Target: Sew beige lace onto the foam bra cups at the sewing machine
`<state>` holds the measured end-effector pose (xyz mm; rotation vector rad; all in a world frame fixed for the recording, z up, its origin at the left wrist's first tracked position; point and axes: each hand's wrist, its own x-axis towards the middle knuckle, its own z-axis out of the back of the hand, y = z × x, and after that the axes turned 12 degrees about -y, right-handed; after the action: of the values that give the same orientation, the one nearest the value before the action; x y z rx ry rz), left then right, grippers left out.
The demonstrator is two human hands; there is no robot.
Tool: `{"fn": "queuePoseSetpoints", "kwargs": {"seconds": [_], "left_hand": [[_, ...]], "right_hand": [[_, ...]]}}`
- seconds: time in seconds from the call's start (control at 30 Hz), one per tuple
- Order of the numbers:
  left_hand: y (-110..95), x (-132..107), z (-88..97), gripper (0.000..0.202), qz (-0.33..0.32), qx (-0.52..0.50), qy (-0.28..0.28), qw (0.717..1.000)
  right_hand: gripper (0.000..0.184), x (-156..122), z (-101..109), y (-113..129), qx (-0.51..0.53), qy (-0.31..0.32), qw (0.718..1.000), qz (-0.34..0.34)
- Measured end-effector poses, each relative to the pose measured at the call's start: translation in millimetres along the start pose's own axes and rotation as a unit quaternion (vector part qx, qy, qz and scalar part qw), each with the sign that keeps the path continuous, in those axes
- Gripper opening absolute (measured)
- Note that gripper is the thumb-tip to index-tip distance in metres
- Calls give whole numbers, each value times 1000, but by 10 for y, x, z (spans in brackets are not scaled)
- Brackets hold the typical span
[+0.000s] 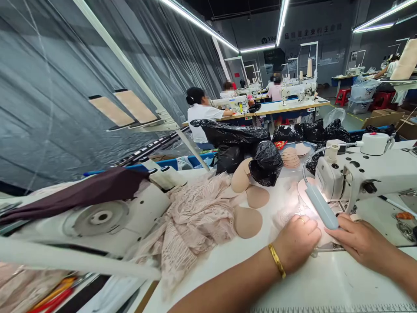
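**Pale pink lace [284,214] lying at sewing machine [332,174]**

It is resting on the counter [325,284]. The left hand [298,241] is arching knuckles-up, its grip clenching the lace; the right hand [361,239] is extending its fingers, its grip unclear. Leftward, crumpled openwork fabric [198,208] is sprawling; two beige thread cones [137,106] are leaning.

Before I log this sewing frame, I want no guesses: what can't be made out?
Head view:
Pale pink fabric: partly hidden by the lamp.
Fingers of the left hand: tips hidden beneath it.
Right end of the rightmost sewing machine: cut off by picture edge.
Contents of black plastic bags: hidden by their plastic.
Print beneath wall lettering: too small.
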<state>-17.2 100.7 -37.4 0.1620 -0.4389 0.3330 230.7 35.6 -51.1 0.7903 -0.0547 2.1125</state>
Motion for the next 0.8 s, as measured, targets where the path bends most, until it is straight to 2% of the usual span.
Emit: {"fn": "queuePoseSetpoints", "kwargs": {"seconds": [0.3,0.4,0.5,0.8], "left_hand": [[-7,70,-6,7,44,0,11,999],[-21,79,4,5,44,4,-1,999],[-30,86,5,12,37,-3,-12,999],[6,89,-22,20,21,0,-11,1000]], "right_hand": [[37,-22,-17,-11,-2,25,999,-30],[39,-20,-18,-4,-7,17,999,-31],[39,-23,-24,-4,-11,13,999,-32],[31,-26,-53,-16,-15,61,997,-43]]}}
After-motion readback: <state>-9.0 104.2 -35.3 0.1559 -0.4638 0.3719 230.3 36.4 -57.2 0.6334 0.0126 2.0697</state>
